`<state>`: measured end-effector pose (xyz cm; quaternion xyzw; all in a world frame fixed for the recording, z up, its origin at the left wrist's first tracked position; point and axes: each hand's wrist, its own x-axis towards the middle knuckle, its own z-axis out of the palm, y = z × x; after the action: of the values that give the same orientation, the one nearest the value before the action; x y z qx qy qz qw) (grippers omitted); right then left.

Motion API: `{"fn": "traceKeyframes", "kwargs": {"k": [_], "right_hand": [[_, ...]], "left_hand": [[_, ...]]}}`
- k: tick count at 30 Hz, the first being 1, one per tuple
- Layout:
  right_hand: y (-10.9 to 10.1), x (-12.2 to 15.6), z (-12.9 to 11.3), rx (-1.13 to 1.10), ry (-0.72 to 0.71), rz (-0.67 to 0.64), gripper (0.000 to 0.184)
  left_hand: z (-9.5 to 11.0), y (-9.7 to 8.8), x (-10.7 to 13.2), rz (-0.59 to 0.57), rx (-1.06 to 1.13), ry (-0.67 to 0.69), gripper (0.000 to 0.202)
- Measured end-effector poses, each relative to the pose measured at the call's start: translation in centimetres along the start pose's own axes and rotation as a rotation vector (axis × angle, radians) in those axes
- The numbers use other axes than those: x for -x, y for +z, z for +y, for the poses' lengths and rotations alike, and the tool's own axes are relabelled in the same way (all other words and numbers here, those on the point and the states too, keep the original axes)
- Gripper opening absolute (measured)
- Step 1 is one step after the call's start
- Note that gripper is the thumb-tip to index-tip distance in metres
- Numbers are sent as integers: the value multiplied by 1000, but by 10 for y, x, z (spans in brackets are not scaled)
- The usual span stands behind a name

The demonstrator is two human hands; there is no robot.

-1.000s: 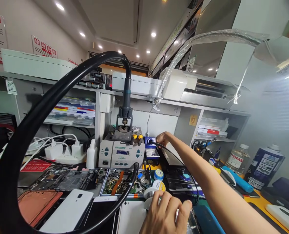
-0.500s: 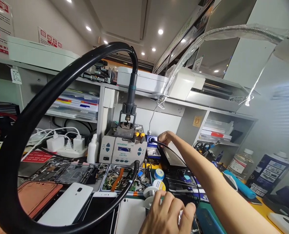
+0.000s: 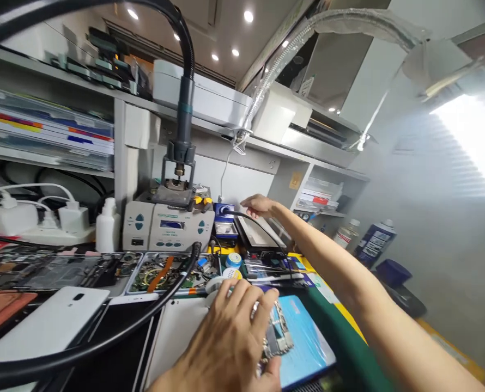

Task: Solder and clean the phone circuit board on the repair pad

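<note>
My left hand (image 3: 226, 332) is in the lower middle, its fingers and thumb closed around a phone circuit board (image 3: 281, 332). That board is held over a blue, glossy phone-like slab (image 3: 308, 340), and my palm covers part of it. At the back, my right hand (image 3: 259, 206) reaches out with fingers extended and nothing visible in them. It hovers just right of a small blue soldering station (image 3: 225, 209), above a leaning pale panel (image 3: 259, 228). A black cable (image 3: 262, 223) runs from the station's front, passing below my right hand.
A grey hot-air station (image 3: 169, 226) stands behind a tray of parts (image 3: 161, 272); its thick black hose (image 3: 136, 321) loops across the left front. White phones (image 3: 50, 321) lie at left. A spray can (image 3: 375, 242) and a bottle (image 3: 346, 234) stand at right.
The view has turned right and down. My right hand has drawn slightly away from the blue station, its fingers straighter. The circuit board in my left hand and the blue slab now show more.
</note>
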<state>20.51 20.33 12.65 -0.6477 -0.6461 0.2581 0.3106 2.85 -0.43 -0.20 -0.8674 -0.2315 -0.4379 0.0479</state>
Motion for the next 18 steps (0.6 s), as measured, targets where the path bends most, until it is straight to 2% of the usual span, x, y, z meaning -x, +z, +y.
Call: {"fn": "traceKeyframes", "kwargs": {"k": [4,8,11,13,16,18], "right_hand": [[-43,38,21,22,-1,162,35],[-73,105,68,89,7,243,35],[-73,143,109,167,50,159,31],[-64,155,128,223,53,54,29],[-50,159,140,283,1,-71,27],[-47,157,142,300,-30,-104,28]], "left_hand": [[5,-5,-2,4,17,2,67],[6,-5,-4,28,-14,13,63],[5,-4,-4,35,-82,52,63],[3,-4,-3,55,-154,101,62],[-4,-9,-3,40,-210,115,63],[-12,-16,-5,11,-186,20,63]]}}
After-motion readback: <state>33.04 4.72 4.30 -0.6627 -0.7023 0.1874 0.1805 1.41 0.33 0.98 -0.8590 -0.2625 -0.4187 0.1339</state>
